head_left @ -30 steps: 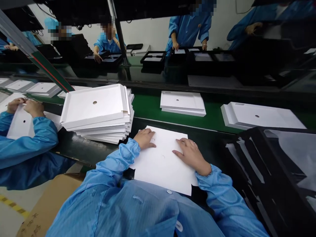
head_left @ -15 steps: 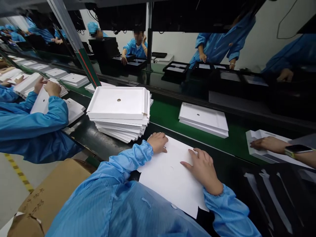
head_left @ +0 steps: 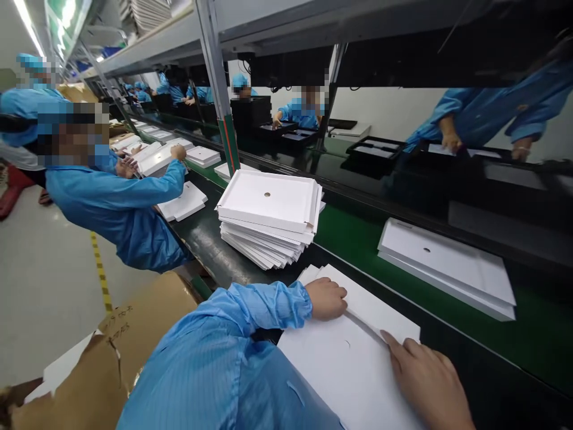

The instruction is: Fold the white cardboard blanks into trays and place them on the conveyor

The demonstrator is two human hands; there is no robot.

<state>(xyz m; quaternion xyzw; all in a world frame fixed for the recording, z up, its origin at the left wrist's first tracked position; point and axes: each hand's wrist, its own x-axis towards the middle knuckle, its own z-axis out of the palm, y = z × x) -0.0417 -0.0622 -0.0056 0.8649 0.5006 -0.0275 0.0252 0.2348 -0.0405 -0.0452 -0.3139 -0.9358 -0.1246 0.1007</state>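
A flat white cardboard sheet (head_left: 340,370) with a small curved cut lies on the dark bench against my body. A narrow raised fold (head_left: 364,322) runs across it between my hands. My left hand (head_left: 326,298) is closed on the fold's left end, its fingers bent over the edge. At the other end, my right hand (head_left: 427,379) pinches the fold, with its thumb along the edge and its fingers partly hidden. Beyond the fold more white card (head_left: 380,292) lies flat; I cannot tell whether it belongs to the same sheet.
A leaning stack of white trays (head_left: 268,206), each with a hole, stands behind my left hand. More white trays (head_left: 447,266) sit on the green belt (head_left: 344,233). A co-worker (head_left: 120,191) handles trays at left. An open brown carton (head_left: 152,310) is beside me.
The view has swung left, bringing a co-worker further into sight. My hands, earlier lying on the flat sheet, now grip a raised fold in it. The watch-wearing hand has left view.
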